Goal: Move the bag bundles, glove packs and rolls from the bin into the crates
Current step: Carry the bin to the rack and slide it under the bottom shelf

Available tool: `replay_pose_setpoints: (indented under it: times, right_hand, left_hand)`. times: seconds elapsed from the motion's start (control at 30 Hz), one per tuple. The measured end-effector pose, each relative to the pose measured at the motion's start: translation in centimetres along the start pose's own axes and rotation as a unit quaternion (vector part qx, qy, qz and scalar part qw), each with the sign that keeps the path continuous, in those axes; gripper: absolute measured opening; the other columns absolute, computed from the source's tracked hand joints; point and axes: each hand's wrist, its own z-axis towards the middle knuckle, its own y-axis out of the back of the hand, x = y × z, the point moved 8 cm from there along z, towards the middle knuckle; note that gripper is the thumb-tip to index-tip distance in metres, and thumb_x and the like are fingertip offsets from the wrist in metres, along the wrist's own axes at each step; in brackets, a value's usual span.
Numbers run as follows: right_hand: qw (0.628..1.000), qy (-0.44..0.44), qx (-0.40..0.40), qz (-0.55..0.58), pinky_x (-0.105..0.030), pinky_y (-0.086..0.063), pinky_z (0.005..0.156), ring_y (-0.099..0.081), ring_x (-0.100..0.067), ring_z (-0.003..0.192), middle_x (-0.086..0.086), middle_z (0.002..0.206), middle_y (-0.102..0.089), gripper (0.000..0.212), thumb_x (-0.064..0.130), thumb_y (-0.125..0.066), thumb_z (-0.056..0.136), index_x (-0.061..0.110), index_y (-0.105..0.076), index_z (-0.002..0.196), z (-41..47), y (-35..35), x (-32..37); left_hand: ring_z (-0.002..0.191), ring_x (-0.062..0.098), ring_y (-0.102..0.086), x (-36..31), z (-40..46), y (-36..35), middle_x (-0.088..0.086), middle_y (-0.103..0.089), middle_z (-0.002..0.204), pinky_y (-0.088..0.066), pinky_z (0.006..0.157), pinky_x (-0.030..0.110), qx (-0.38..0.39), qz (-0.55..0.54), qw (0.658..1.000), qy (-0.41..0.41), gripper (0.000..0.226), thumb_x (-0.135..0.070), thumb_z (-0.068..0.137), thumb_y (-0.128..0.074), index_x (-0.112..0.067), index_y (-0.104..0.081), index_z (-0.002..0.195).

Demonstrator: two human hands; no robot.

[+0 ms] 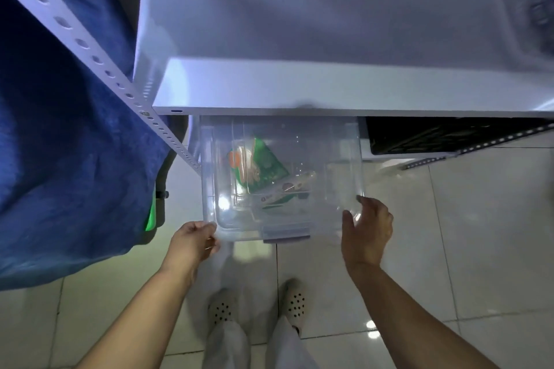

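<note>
Hands (195, 241) on bin (344, 177) with green pack (266, 165)

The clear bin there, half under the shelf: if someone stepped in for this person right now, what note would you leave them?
Left hand grips the near left corner of the clear bin; right hand grips its near right corner.
The bin sits partly under the white shelf, sticking out toward the person.
Inside: a green pack and a long white pack; what they are is unclear.
A black crate stands to the right under the shelf.
Done: nothing visibly in the crate.
Left: move the bin's contents into the crates.
</note>
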Motion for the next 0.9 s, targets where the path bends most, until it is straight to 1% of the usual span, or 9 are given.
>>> replay_pose_setpoints:
  times: [0.03,0.1,0.2,0.27,0.43,0.5,0.6,0.77,0.9]
  right_hand:
    - [0.996,-0.066,0.007,0.053,-0.039,-0.041,0.093,-0.05,-0.027,0.109,-0.012,0.121,-0.053,0.043,0.017,-0.066,0.084,0.006,-0.053,0.123,0.5,0.0,-1.9]
    - [0.965,-0.191,0.064,0.166,-0.032,-0.045,0.078,-0.056,-0.024,0.094,-0.011,0.113,-0.057,0.042,0.024,-0.063,0.087,0.004,-0.051,0.122,0.9,-1.2,-4.7]
    - [0.929,-0.231,0.142,0.251,-0.024,-0.042,0.055,-0.054,-0.02,0.064,-0.007,0.07,-0.061,0.023,0.025,-0.058,0.088,0.003,-0.063,0.083,1.3,-2.4,-5.3]
    - [0.904,-0.243,0.146,0.32,-0.024,-0.044,0.06,-0.051,-0.018,0.059,-0.004,0.061,-0.056,0.024,0.022,-0.06,0.087,0.008,-0.06,0.067,2.2,-2.0,-4.7]
    - [0.859,-0.245,0.148,0.424,-0.027,-0.044,0.063,-0.048,-0.014,0.06,-0.003,0.061,-0.052,0.023,0.021,-0.062,0.088,0.013,-0.059,0.066,6.3,-1.8,-1.2]
    - [0.828,-0.254,0.161,0.473,-0.025,-0.041,0.06,-0.042,-0.014,0.058,-0.002,0.059,-0.047,0.024,0.012,-0.061,0.087,0.014,-0.056,0.064,8.1,-2.5,0.4]
    - [0.783,-0.27,0.184,0.53,-0.025,-0.041,0.062,-0.041,-0.014,0.057,-0.002,0.059,-0.047,0.024,-0.007,-0.058,0.079,0.013,-0.057,0.065,10.0,-3.9,2.3]
    - [0.788,-0.226,0.163,0.549,-0.027,-0.034,0.062,-0.038,-0.017,0.066,-0.006,0.069,-0.042,0.034,-0.017,-0.054,0.074,0.015,-0.052,0.063,12.6,-5.6,4.2]
    - [0.812,-0.193,0.153,0.53,-0.03,-0.034,0.066,-0.039,-0.017,0.067,-0.002,0.064,-0.044,0.035,-0.011,-0.059,0.074,0.019,-0.055,0.058,13.9,-6.6,4.2]
  left_hand:
    - [0.065,0.025,-0.055,0.5,-0.1,-0.3,0.016,-0.058,0.074,-0.05,0.075,0.036,-0.003,-0.005,1.0,0.014,0.012,-0.011,0.092,-0.05,-0.003,-0.055,0.084]
    - [0.068,0.025,-0.058,1.3,-0.6,-0.9,0.017,-0.061,0.075,-0.053,0.075,0.033,-0.019,-0.027,0.999,0.031,0.021,-0.015,0.095,-0.046,0.0,-0.057,0.084]
    - [0.07,0.024,-0.059,1.2,-1.2,-1.6,0.016,-0.061,0.079,-0.051,0.07,0.03,-0.056,-0.081,0.995,0.02,0.024,-0.016,0.097,-0.043,0.001,-0.057,0.089]
    - [0.066,0.023,-0.058,-0.1,-1.4,-1.8,0.014,-0.06,0.076,-0.05,0.067,0.03,-0.081,-0.105,0.991,-0.006,0.022,-0.018,0.096,-0.044,-0.002,-0.056,0.086]
    - [0.057,0.02,-0.052,-5.4,-0.4,-2.7,0.009,-0.055,0.07,-0.052,0.055,0.028,-0.112,-0.167,0.978,-0.049,0.022,-0.023,0.094,-0.05,-0.012,-0.049,0.075]
    - [0.055,0.018,-0.05,-7.4,0.7,-3.3,0.007,-0.055,0.069,-0.053,0.047,0.022,-0.115,-0.195,0.973,-0.043,0.02,-0.024,0.094,-0.051,-0.013,-0.052,0.077]
    - [0.054,0.017,-0.049,-9.7,2.3,-4.3,0.006,-0.056,0.068,-0.052,0.045,0.019,-0.107,-0.243,0.963,-0.047,0.017,-0.019,0.092,-0.054,-0.011,-0.055,0.077]
    - [0.042,0.01,-0.058,-12.2,4.2,-5.6,0.007,-0.056,0.063,-0.053,0.048,0.017,-0.075,-0.257,0.958,-0.102,0.019,0.005,0.086,-0.055,-0.006,-0.054,0.072]
    - [0.06,0.011,-0.063,-12.6,5.2,-5.9,0.008,-0.059,0.077,-0.056,0.06,0.016,-0.084,-0.251,0.958,-0.105,0.011,0.001,0.087,-0.058,-0.007,-0.059,0.078]
